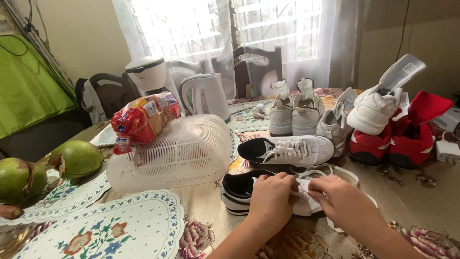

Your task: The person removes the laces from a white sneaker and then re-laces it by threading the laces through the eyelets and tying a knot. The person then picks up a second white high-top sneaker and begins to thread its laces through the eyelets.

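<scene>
White low-top sneaker [249, 194] lies at table [211, 211] front edge; left hand [272, 196] & right hand [339, 197] both pinch shut on its lace [311, 172]. Risk: uneven pull could slip lace from eyelet, or drag shoe into twin sneaker [287, 149] just behind.

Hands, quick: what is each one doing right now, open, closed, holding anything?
Left hand: closed, pinching the white shoelace of the nearest white sneaker.
Right hand: closed, pinching the same shoelace.

Both forearms reaching in from the lower edge, converging; left hand [272, 197] knuckles up, fingers curled down and pinched together; right hand [341, 199] just beside it, fingers bent inward, thumb tucked toward the left fingertips.
</scene>
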